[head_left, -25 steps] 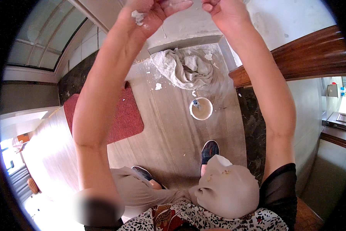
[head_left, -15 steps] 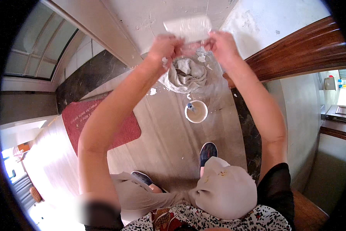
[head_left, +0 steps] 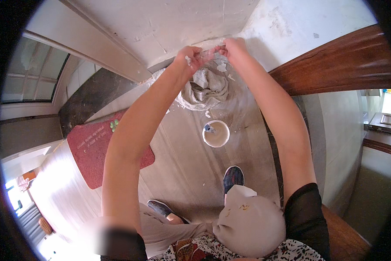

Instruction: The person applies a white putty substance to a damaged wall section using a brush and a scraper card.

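Nearest the camera are the person's bent knees in pale trousers (head_left: pixel 247 222) and two dark shoes (head_left: pixel 233 177) on the wooden floor (head_left: pixel 182 165). Just beyond the shoes stands a small white bucket (head_left: pixel 216 133), with what looks like a tool handle resting in its pale contents. To the left of the bucket lies a red mat (head_left: pixel 100 150). Beyond the bucket, against the foot of the wall, sits a crumpled grey sack (head_left: pixel 206 89) (dusted with white powder), with white crumbs scattered on the floor between sack and bucket.

Farthest out, above the sack, both arms reach to the wall. The left hand (head_left: pixel 189 61) and the right hand (head_left: pixel 233 47) are each closed around an end of a thin flat scraper blade (head_left: pixel 211 51), held level between them and smeared with white filler; the left thumb carries a blob of it. The blade lies close against the white wall (head_left: pixel 182 26), though whether it touches cannot be told.

The wall above the bucket looks patchy, with smooth areas and rough marks, so the filling seems partly done, and material is left in the bucket. A brown wooden rail (head_left: pixel 334 61) runs to the right of the hands.
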{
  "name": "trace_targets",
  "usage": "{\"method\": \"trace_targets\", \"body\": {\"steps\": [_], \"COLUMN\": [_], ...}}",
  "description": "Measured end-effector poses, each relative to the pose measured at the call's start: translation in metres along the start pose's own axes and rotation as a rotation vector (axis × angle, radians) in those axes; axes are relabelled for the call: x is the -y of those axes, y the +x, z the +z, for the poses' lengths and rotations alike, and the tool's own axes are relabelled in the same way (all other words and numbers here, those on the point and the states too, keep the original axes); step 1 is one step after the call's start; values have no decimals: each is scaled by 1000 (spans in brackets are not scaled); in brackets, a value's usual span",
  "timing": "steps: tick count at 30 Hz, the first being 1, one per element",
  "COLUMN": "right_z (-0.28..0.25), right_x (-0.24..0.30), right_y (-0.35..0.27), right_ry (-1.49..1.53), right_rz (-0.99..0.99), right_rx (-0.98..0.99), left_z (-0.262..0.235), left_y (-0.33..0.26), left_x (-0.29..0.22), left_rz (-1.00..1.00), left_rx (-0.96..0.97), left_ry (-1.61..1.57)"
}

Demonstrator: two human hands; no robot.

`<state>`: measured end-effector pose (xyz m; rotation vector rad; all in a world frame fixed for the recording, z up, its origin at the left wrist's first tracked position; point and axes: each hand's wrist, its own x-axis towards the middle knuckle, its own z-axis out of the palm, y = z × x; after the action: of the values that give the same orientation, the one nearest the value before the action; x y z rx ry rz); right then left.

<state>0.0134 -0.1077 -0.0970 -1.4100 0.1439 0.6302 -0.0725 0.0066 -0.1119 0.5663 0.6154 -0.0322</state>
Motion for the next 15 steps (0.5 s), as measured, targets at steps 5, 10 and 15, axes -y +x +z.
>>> {"method": "trace_targets", "body": {"steps": [5, 10, 15], "right_z": [24, 27, 36], "right_x": [6, 5, 28], "right_y": [38, 47, 21], "right_ry": [93, 74, 153], "right_rz": [-96, -123, -187], "right_rx": [87, -6, 31], "left_z": [0, 8, 32], "left_y": [29, 33, 2], "left_x": [-30, -34, -48], "left_rz": [122, 177, 246], "left_rx": [94, 43, -60], "left_ry": [-338, -405, -457]}}
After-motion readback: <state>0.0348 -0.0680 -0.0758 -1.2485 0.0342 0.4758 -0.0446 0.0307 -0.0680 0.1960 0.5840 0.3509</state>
